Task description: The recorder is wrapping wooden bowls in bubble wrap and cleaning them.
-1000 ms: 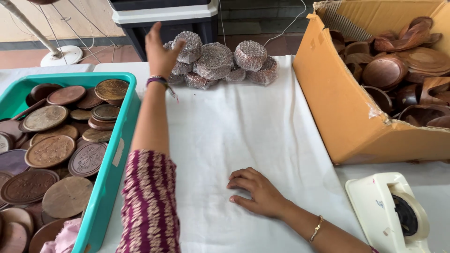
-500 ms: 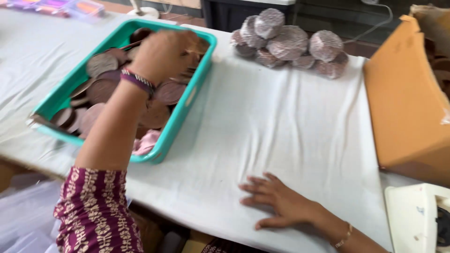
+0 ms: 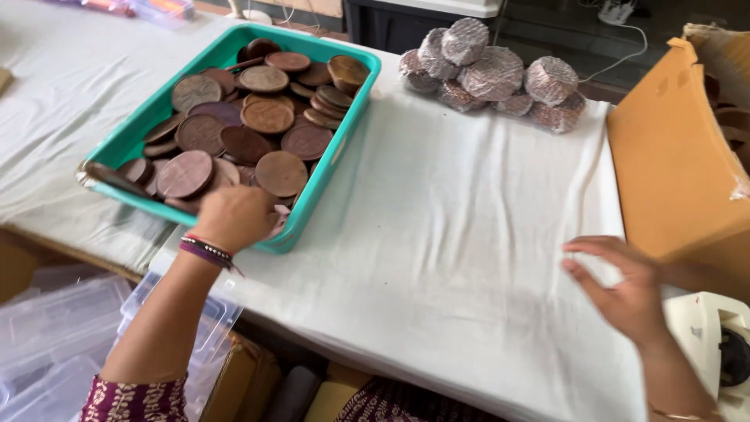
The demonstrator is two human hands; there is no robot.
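Clearly the left hand (image 3: 233, 217) is the one at work: it sits left of centre in the frame, knuckles up, at the near right corner of the teal tray (image 3: 337, 152), fingers curled downward over the rim so their tips are hidden; whether they pinch anything I cannot tell. The brown wooden discs (image 3: 244, 133) lie piled flat and overlapping inside the tray, spreading up and to the left of that hand toward the upper left of the frame, and the closest disc (image 3: 280, 172) sits just above the knuckles, nearly touching. The tray's long axis runs diagonally from lower left to upper right. A bit of pink cloth (image 3: 277, 221) peeks out beside the hand at the tray's corner. The right hand (image 3: 625, 285) hovers at the lower right, well apart from the tray, palm down with fingers loosely spread and slightly bent above the white cloth (image 3: 461, 234), holding nothing. Just to its right sit a white tape dispenser (image 3: 715, 344) and, above that, an orange cardboard box (image 3: 672, 172). Wrapped round bundles (image 3: 492, 74) are heaped at the top centre. Of the 2 hands, the left is by far the nearer to the discs.
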